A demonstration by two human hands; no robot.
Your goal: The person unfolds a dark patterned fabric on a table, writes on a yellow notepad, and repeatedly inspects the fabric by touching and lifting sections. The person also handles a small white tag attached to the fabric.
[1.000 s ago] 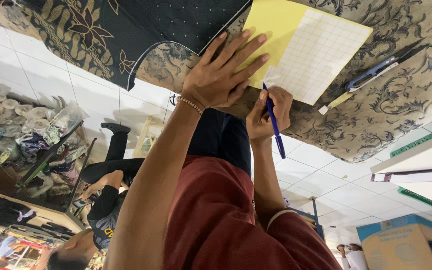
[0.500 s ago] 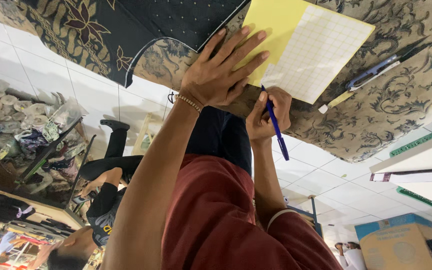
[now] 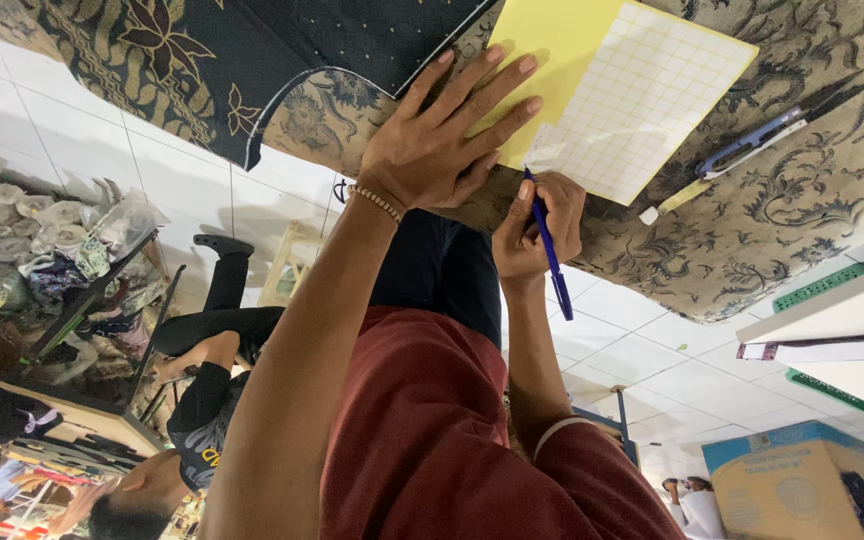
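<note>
My left hand [image 3: 435, 148], with a beaded bracelet at the wrist, lies flat with its fingers spread on a yellow card [image 3: 612, 85] printed with a white grid. The card rests on brown patterned cloth [image 3: 752, 230]. Just to the right, my right hand [image 3: 539, 225] grips a blue pen [image 3: 550, 250]. The pen's tip touches the cloth at the card's lower edge. A dark blue patterned fabric piece [image 3: 252, 60] overlaps the brown cloth on the left.
Blue-handled scissors [image 3: 767, 135] and a yellowish stick [image 3: 674, 198] lie on the cloth to the right of the card. A person in black [image 3: 202, 400] sits on the white tiled floor at the left, beside a cluttered shelf [image 3: 62, 290]. A cardboard box [image 3: 792, 490] stands at the lower right.
The view has drifted slightly. Both hands stay where they were, the left pressed on the card and the right holding the pen at its edge.
</note>
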